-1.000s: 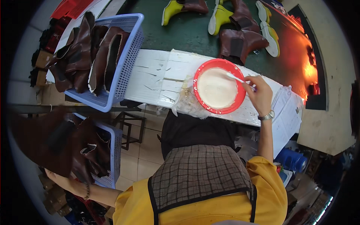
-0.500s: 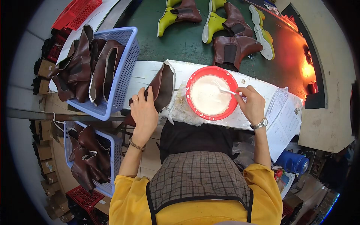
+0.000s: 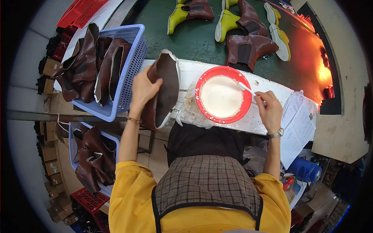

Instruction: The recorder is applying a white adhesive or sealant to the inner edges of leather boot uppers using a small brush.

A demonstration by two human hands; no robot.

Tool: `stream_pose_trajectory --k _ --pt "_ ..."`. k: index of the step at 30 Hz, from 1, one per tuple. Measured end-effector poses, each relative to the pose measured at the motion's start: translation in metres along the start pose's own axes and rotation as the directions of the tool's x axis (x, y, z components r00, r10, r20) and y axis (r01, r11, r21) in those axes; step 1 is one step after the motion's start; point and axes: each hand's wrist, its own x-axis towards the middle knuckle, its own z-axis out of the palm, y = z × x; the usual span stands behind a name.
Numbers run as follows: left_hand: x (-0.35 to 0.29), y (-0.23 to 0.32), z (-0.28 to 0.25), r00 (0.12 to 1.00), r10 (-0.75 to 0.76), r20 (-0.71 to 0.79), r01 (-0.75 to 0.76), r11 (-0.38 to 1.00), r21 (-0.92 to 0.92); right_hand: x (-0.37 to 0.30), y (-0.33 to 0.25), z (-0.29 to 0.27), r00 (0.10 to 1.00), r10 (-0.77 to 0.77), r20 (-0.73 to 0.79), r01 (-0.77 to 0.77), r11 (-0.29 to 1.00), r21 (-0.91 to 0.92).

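My left hand [image 3: 144, 88] is closed on a brown leather boot upper [image 3: 166, 87], thumb over its near edge. The upper's open bottom, dark inside with a pale rim, faces up. In my right hand [image 3: 269, 110] a white-handled brush [image 3: 245, 87] is pinched, its tip over the rim area of a red bowl [image 3: 246, 105]. Creamy white liquid [image 3: 220, 97] fills that bowl, and white smears mark its edge. A stained white cloth [image 3: 193, 110] lies between the upper and the bowl.
A blue basket [image 3: 126, 70] of brown uppers stands at left, with another blue basket [image 3: 116, 145] lower down. Brown boots [image 3: 250, 48] and yellow-green soles [image 3: 226, 24] lie on the green table [image 3: 182, 46]. Papers [image 3: 297, 128] lie at right; a lamp glows orange beyond.
My left hand has turned and gripped the upper, which now stands more upright with its opening toward me. My right hand has drawn the brush from the liquid toward the bowl's right rim.
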Motion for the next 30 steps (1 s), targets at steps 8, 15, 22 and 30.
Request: stream_pose_trajectory --k 8,15,22,30 --pt "-0.014 0.065 -0.045 0.784 0.045 0.620 0.262 0.880 -0.395 0.051 -0.059 -0.010 0.913 -0.360 -0.192 0.406 0.849 0.340" --pt "-0.019 0.089 -0.050 0.810 0.032 0.586 0.330 0.800 -0.500 0.065 -0.069 0.004 0.858 -0.445 -0.257 0.506 0.815 0.281" --pt "-0.016 0.087 -0.044 0.961 0.007 0.275 0.198 0.676 -0.710 0.033 -0.074 0.013 0.887 -0.371 -0.273 0.446 0.841 0.307" --pt "-0.015 0.086 -0.042 0.696 0.129 0.707 0.449 0.691 -0.567 0.065 -0.064 -0.005 0.876 -0.420 -0.236 0.477 0.828 0.295"
